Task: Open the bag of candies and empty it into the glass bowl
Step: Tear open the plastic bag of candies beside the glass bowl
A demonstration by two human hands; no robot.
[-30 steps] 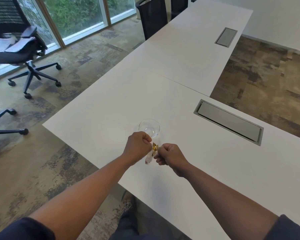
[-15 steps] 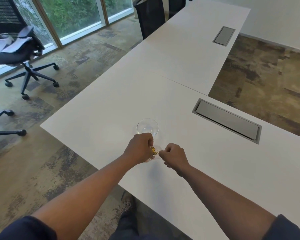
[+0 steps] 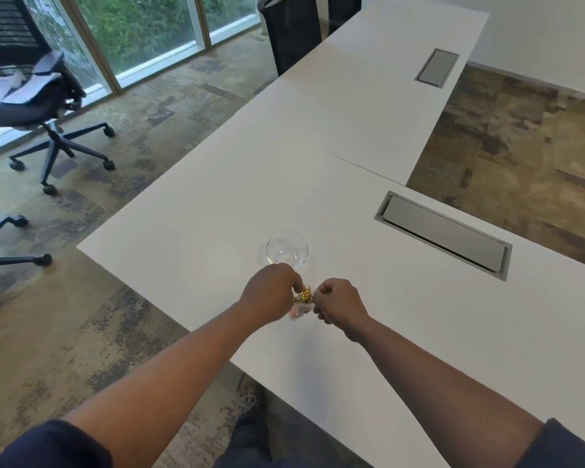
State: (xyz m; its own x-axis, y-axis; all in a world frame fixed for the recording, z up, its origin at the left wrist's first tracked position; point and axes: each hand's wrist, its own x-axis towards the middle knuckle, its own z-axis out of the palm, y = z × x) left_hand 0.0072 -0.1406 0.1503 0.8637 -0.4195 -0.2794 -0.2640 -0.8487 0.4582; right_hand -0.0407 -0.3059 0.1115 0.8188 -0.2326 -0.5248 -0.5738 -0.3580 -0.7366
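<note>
A small clear bag of candies (image 3: 302,301), with gold-wrapped pieces showing inside, hangs between my two hands just above the white table (image 3: 196,211). My left hand (image 3: 271,292) pinches its left side and my right hand (image 3: 338,307) pinches its right side. The bag's top is mostly hidden by my fingers. An empty glass bowl (image 3: 287,249) stands on the table just beyond my left hand, with nothing in it.
A grey cable hatch (image 3: 443,234) is set into the table to the right. A second hatch (image 3: 437,67) lies on the far table. Office chairs (image 3: 44,106) stand on the floor to the left, past the table's edge.
My hands were apart half a second ago with the bag low at the left hand. Now they are close together again, both gripping the bag, which shows more between them.
</note>
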